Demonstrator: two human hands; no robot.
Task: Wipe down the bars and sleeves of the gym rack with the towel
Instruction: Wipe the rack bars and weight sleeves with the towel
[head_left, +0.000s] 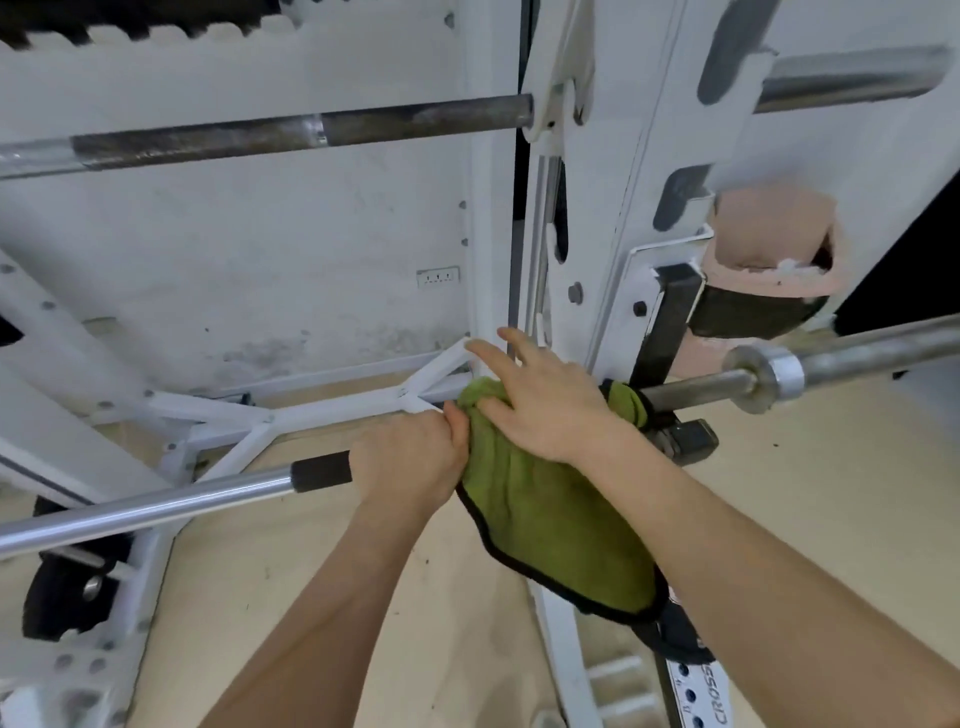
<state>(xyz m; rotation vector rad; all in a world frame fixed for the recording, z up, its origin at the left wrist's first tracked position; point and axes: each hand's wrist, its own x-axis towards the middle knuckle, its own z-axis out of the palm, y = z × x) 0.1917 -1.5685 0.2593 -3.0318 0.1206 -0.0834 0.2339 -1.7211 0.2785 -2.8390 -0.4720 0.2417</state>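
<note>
Operator: Step?
Inspector: Wiping; your left hand grips the bar; your right hand, fingers straight, presses the towel draped over it; next, I judge, wrap and slide along.

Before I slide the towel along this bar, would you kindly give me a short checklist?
1. Towel draped over the bar: ok.
2. Left hand grips the bar beside the towel: ok.
3. Right hand wrapped round the towel: not ok, fingers lie straight on top.
4. Bar seated on the rack: cannot tell, towel hides it.
5. Sleeve clean: cannot tell.
</note>
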